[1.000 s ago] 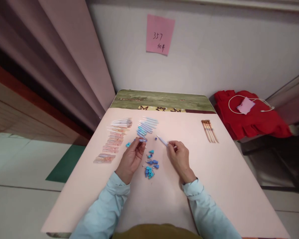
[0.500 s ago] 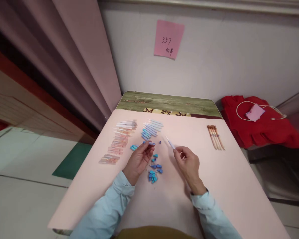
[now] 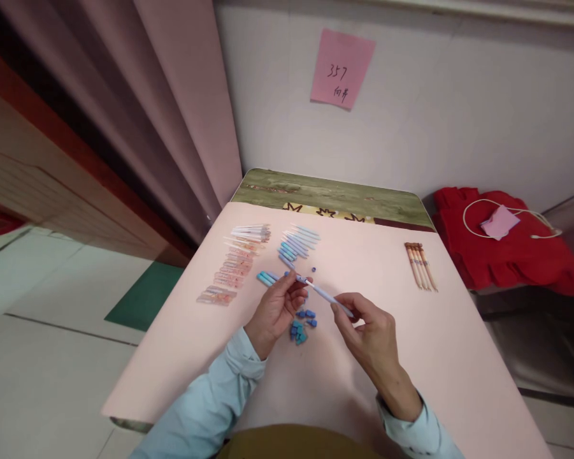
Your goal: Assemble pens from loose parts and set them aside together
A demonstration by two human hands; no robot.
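My left hand (image 3: 274, 312) is closed, its thumb and fingers pinching a short blue pen barrel (image 3: 300, 278). In my right hand (image 3: 375, 335), fingers and thumb grip a slim pale-blue pen part (image 3: 327, 296) with a white tip. That tip meets the open end of the blue barrel; how deep it sits inside I cannot tell. Small blue pen pieces (image 3: 298, 331) lie in a loose heap below my left hand. A row of blue pens and pen parts (image 3: 296, 243) lies beyond it, with one tiny dark-blue ring (image 3: 314, 269) nearby.
Several clear and pinkish pen parts (image 3: 234, 268) lie in a column at the left of the pale tabletop (image 3: 439, 357). Brown-topped pens (image 3: 421, 266) sit at the right. A red cloth (image 3: 478, 255) with a white cable (image 3: 468, 213) is beyond the table's right edge.
My right hand has turned the pale-blue pen part so that its white tip points left and brought it against the barrel in my left hand. The view has shifted slightly.
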